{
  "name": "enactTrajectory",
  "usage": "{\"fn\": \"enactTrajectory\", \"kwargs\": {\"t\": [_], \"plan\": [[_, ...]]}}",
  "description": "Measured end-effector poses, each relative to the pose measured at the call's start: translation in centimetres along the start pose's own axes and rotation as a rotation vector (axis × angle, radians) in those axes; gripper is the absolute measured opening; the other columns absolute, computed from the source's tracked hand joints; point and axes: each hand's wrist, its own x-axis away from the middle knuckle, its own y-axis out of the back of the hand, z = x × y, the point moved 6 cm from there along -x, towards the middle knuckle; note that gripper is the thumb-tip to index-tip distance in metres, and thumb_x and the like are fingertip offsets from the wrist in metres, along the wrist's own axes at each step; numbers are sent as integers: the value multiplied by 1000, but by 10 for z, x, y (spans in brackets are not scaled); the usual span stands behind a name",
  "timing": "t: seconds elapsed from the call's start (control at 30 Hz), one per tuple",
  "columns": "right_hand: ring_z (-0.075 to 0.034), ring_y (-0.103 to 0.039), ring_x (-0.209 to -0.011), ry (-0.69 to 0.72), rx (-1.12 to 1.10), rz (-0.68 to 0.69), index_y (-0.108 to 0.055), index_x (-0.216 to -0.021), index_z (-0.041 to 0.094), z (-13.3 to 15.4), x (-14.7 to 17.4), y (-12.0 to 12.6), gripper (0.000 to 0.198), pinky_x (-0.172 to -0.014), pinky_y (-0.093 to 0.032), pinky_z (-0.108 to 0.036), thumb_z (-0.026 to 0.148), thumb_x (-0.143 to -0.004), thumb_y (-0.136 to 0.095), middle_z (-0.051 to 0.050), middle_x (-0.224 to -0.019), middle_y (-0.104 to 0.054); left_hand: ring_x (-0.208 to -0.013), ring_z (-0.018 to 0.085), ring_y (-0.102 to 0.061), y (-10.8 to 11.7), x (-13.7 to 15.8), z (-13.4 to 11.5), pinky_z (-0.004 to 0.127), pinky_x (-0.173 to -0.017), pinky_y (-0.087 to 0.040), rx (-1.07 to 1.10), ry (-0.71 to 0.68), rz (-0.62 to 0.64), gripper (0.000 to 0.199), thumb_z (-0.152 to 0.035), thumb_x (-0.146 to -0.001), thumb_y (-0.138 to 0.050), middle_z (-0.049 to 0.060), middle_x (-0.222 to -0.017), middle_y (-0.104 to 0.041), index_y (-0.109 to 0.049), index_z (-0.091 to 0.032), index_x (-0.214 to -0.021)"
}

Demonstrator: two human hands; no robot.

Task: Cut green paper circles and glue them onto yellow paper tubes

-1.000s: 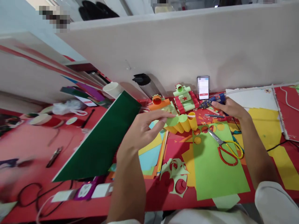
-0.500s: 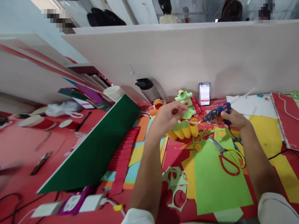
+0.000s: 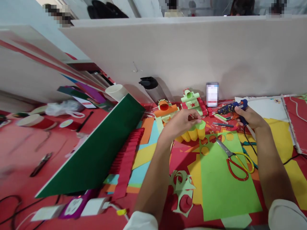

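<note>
My left hand (image 3: 183, 123) is closed in a pinch on a light green paper disc (image 3: 200, 125). The disc lies on the open top of the end tube in a row of yellow paper tubes (image 3: 200, 133); the hand partly covers that row. Wrapped in my right hand (image 3: 251, 117) is a blue hot glue gun (image 3: 226, 108), its nozzle pointing left and held apart from the tubes. Scissors (image 3: 230, 155) with red and yellow handles lie on a green paper sheet (image 3: 225, 191) below the hands.
Behind the tubes stand an orange paper figure (image 3: 165, 110) and a green-and-red one (image 3: 192, 103). A phone (image 3: 212, 94) leans against the white board (image 3: 179, 54). A dark green board (image 3: 96, 153) slants at left, near a bottle (image 3: 154, 91). The glue gun's cord trails past the scissors.
My left hand has brought the green disc down onto the end yellow tube. My right hand has drawn the glue gun away to the right and slightly up.
</note>
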Motion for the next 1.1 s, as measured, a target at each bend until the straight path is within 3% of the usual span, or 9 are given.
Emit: {"fn": "enactTrajectory", "kwargs": {"t": [0.17,0.47,0.67,0.83,1.1], "plan": [[-13,-47,-48,33,43,35,-53,-87,26,0,-2,-1,55,-41,-34,-28,74,-77,-79,2,-66,-53,-74,17,-63,-2,-2,3,30,-69,-46,-81,20,-35,15,-33,-88,-67,3,-81,-73,-73,-20,-85],[-12,-46,-47,-15,43,16,-50,-85,25,0,1,-1,59,-42,-35,-28,74,-73,-82,4,-64,-48,-96,25,-69,8,3,-8,35,-82,-50,-311,2,-98,15,-28,-92,-61,6,-107,-77,-73,-22,-99],[-12,-45,-46,17,88,80,-53,-85,25,-1,-1,-5,55,-42,-35,-28,74,-78,-78,3,-64,-52,-115,31,-69,9,9,-1,41,-95,-54,-306,1,44,41,-49,-94,-63,9,-130,-74,-68,-25,-127],[-12,-45,-45,14,134,143,-52,-84,25,1,1,-11,54,-43,-33,-28,74,-81,-75,5,-60,-51,-107,29,-71,-1,3,7,40,-88,-54,-297,68,122,42,-48,-94,-64,8,-123,-76,-67,-25,-129],[-12,-45,-44,7,159,158,-51,-80,25,-1,-1,-13,56,-43,-34,-29,76,-80,-74,5,-57,-50,-103,28,-73,-5,0,8,36,-81,-53,-241,77,131,42,-49,-94,-63,9,-116,-78,-67,-25,-128]]}}
